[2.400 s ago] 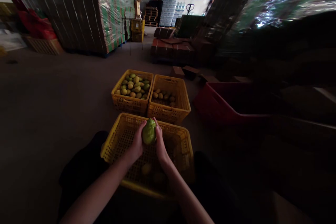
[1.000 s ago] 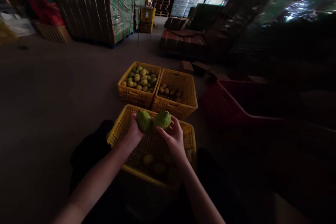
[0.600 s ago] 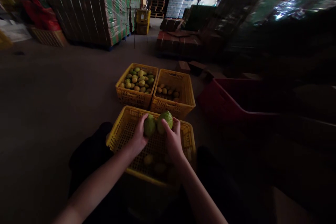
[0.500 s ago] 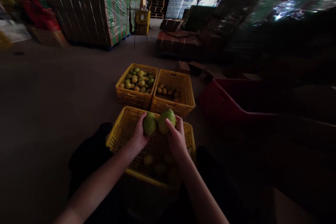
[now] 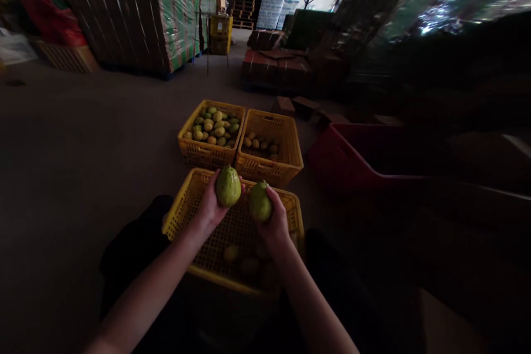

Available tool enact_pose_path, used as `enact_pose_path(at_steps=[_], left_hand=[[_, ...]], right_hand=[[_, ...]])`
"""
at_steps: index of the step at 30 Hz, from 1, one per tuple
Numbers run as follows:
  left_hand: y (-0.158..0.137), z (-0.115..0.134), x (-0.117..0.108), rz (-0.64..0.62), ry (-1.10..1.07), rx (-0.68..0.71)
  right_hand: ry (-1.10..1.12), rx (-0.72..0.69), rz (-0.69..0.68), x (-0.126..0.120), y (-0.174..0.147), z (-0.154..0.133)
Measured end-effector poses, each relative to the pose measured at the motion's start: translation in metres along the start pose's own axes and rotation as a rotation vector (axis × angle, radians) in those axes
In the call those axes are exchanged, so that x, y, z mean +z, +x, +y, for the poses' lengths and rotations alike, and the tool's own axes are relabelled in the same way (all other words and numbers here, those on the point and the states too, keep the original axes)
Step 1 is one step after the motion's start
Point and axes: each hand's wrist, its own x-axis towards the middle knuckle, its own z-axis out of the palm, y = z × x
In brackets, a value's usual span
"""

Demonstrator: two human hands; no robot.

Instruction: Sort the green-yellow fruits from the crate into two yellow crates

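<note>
In the head view, the left hand [image 5: 211, 202], half open, cradles a green fruit [image 5: 228, 187] over the nearest yellow crate [image 5: 188, 207], toward its far edge. The right hand [image 5: 276, 227] curls around a second green fruit [image 5: 259, 203] (slightly lower), while dim loose fruits [image 5: 231, 253] lie toward the crate's near edge.

Wide floor [image 5: 83, 149] down the left, plenty of room! A dark leg [image 5: 130, 240] guards that side of the near crate [image 5: 182, 204]. Inside, space at left, loose fruits [image 5: 231, 253] cluttering lower centre, two held green fruits [image 5: 228, 188] over the middle. Just above, two yellow crates [image 5: 205, 154] block side by side; the red bin [image 5: 340, 163] bars the right.
</note>
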Motion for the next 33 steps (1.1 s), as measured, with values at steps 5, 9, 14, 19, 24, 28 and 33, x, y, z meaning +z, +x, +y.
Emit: enact_pose_path(at_steps=[5, 9, 14, 19, 24, 28, 33], left_hand=[[-0.008, 0.003, -0.005, -0.174, 0.065, -0.077], [-0.013, 0.007, -0.006, -0.311, 0.091, -0.131], [-0.008, 0.005, -0.005, -0.189, -0.081, -0.151], [0.008, 0.001, -0.011, 0.071, -0.285, -0.153], [0.018, -0.001, -0.020, 0.296, -0.229, -0.113], [0.020, -0.002, -0.022, 0.340, -0.169, -0.142], [0.016, -0.005, -0.021, 0.282, -0.060, -0.235]], right_hand=[[0.074, 0.077, -0.141, -0.002, -0.003, 0.001], [0.099, 0.099, -0.316, -0.003, -0.010, -0.006], [0.168, 0.132, -0.184, 0.004, -0.013, -0.011], [0.140, 0.196, -0.122, 0.004, -0.008, -0.008], [0.153, 0.202, -0.052, 0.002, -0.006, -0.002], [0.162, 0.231, 0.034, 0.004, -0.002, 0.000], [0.090, 0.234, 0.015, 0.003, 0.002, 0.003]])
